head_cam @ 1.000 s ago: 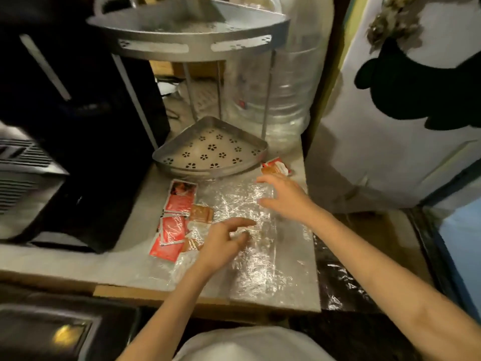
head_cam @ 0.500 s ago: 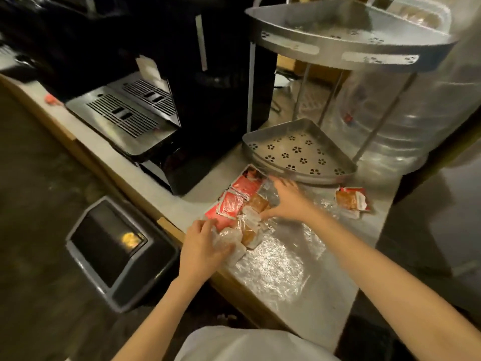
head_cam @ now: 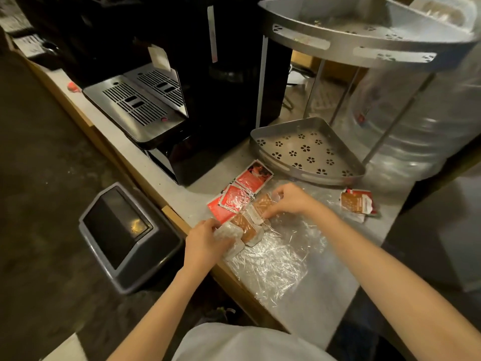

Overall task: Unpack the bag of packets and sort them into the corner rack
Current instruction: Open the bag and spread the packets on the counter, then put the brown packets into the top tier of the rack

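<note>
Dim warm light — glare on the plastic wrap [head_cam: 276, 259], wide-angle bowing at edges

Both hands work at a cluster of packets on the tabletop [head_cam: 338, 277]. The left hand [head_cam: 205, 243] curls its fingers [head_cam: 221, 239] over a pale packet [head_cam: 233, 239] at the counter's near edge. The right hand [head_cam: 291, 200] pinches a brown packet [head_cam: 263, 204] through the clear plastic bag [head_cam: 276, 261], which lies crumpled and flat below both sets of fingers. Just beyond the fingers lie red packets [head_cam: 242, 194] (overlapping one another). To the right of the right fingers sits a lone packet [head_cam: 358, 204]. Farther beyond stands the corner rack [head_cam: 307, 152], its lower tray perforated with flower shapes.
</note>
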`<action>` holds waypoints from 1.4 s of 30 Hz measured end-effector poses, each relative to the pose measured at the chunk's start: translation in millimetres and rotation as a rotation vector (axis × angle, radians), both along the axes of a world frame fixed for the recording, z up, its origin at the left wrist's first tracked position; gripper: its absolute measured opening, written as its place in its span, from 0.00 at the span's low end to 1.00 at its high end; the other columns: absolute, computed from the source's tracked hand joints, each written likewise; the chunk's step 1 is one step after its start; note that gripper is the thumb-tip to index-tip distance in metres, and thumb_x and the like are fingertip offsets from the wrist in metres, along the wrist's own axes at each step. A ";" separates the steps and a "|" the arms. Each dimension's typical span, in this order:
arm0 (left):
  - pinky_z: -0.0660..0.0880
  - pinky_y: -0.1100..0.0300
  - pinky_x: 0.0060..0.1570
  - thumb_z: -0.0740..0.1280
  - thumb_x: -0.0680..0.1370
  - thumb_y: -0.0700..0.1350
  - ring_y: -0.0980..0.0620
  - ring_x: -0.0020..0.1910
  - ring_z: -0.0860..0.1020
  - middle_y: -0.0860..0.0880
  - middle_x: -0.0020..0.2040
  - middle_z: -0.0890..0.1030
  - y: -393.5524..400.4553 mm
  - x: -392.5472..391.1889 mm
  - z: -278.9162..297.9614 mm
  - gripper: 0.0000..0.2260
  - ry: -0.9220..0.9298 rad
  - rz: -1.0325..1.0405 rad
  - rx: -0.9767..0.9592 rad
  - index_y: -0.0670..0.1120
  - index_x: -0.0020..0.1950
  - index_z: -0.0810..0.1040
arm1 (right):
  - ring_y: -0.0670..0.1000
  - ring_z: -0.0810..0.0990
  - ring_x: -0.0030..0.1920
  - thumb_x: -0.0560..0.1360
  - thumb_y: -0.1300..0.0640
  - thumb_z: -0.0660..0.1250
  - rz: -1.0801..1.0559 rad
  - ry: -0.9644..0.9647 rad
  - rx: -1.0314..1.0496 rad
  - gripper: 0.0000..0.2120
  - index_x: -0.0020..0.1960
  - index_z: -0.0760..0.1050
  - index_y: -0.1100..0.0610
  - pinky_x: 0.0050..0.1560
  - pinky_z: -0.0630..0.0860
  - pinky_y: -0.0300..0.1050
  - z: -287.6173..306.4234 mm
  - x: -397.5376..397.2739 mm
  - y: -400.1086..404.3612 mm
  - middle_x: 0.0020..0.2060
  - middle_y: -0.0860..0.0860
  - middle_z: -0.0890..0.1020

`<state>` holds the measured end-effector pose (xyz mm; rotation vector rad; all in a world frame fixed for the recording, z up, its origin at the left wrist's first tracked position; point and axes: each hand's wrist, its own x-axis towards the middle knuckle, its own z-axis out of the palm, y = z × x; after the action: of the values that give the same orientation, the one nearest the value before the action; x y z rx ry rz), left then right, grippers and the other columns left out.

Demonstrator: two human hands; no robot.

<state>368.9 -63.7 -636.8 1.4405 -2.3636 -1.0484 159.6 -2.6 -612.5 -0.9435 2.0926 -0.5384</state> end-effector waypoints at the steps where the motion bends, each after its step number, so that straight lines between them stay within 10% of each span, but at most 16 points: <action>1: 0.73 0.63 0.41 0.72 0.69 0.46 0.52 0.46 0.76 0.49 0.51 0.79 -1.8 0.2 1.6 0.18 0.012 -0.010 0.025 0.44 0.57 0.76 | 0.52 0.77 0.50 0.62 0.54 0.77 0.002 -0.041 0.029 0.27 0.57 0.75 0.63 0.46 0.75 0.41 0.5 -2.5 0.5 0.54 0.53 0.79; 4: 0.68 0.68 0.35 0.73 0.69 0.44 0.54 0.42 0.74 0.49 0.49 0.78 -10.0 -0.8 9.1 0.17 0.024 -0.055 0.143 0.45 0.56 0.76 | 0.48 0.77 0.41 0.66 0.52 0.74 0.037 -0.108 0.071 0.10 0.41 0.78 0.57 0.38 0.70 0.36 0.4 -7.1 4.3 0.40 0.49 0.80; 12: 0.75 0.62 0.42 0.72 0.69 0.40 0.50 0.47 0.79 0.46 0.51 0.80 -39.1 -12.6 34.7 0.12 0.158 -0.133 0.610 0.46 0.51 0.78 | 0.54 0.75 0.47 0.64 0.43 0.72 0.020 -0.304 0.064 0.27 0.55 0.77 0.61 0.49 0.72 0.47 19.7 -18.4 17.1 0.55 0.59 0.81; 20: 0.79 0.58 0.36 0.69 0.68 0.42 0.49 0.34 0.80 0.43 0.41 0.83 -53.9 -58.0 45.9 0.15 0.599 0.082 1.296 0.38 0.52 0.76 | 0.52 0.84 0.37 0.74 0.59 0.66 -0.380 -0.720 -0.170 0.08 0.52 0.78 0.58 0.35 0.82 0.45 40.9 -31.9 28.7 0.39 0.54 0.85; 26: 0.78 0.60 0.31 0.71 0.71 0.42 0.49 0.36 0.81 0.43 0.41 0.83 -64.3 -89.3 77.1 0.09 0.426 -0.244 0.966 0.40 0.48 0.80 | 0.52 0.83 0.36 0.64 0.58 0.73 -0.488 -0.710 -0.313 0.14 0.49 0.80 0.60 0.34 0.80 0.44 79.4 -31.7 41.6 0.38 0.55 0.85; 42: 0.78 0.64 0.30 0.72 0.63 0.38 0.52 0.34 0.83 0.46 0.37 0.84 -82.4 -164.0 289.9 0.10 0.774 -0.756 0.581 0.38 0.42 0.79 | 0.53 0.83 0.35 0.58 0.65 0.73 -0.555 -0.298 -0.853 0.26 0.56 0.75 0.63 0.34 0.82 0.43 267.5 -44.7 56.3 0.37 0.55 0.85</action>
<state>204.9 -146.1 -346.9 0.0316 -2.0418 -2.1010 115.0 53.7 -345.0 -0.6219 1.8213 -1.8327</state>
